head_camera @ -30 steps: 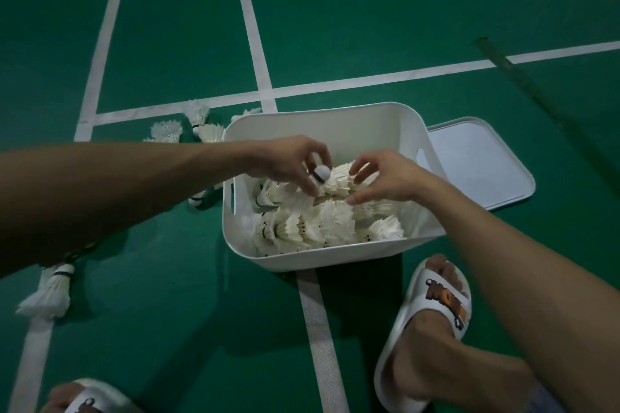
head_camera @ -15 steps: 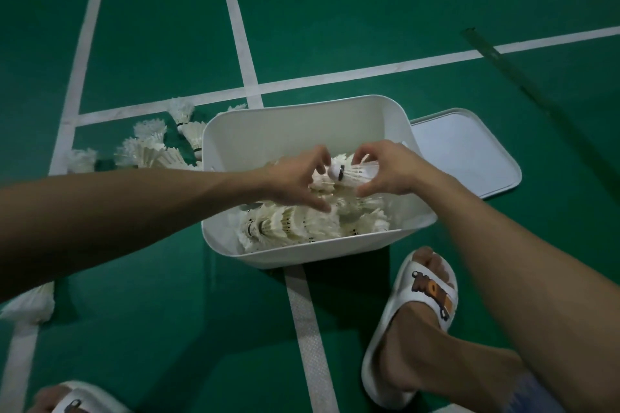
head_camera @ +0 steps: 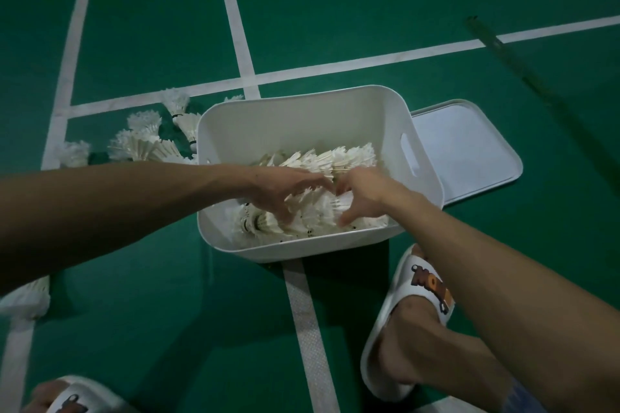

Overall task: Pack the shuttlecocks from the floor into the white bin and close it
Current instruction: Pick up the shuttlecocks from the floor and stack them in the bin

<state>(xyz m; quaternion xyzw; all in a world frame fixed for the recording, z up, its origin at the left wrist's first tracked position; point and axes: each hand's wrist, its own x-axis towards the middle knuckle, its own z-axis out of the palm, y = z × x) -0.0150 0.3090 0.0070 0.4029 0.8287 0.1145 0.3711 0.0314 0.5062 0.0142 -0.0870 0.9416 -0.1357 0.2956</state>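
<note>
Both over the shuttlecocks piled in the white bin, the left grip lies spread and empty while the right grip curls in, its hold impossible to tell, so the person should settle feathers gently, leaving room for the strays lying beside it.

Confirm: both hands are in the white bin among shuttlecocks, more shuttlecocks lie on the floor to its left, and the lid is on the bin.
Wrong about the lid: in the head view it lies flat on the floor to the right of the open white bin. Left hand, right hand and floor shuttlecocks are as stated.
</note>
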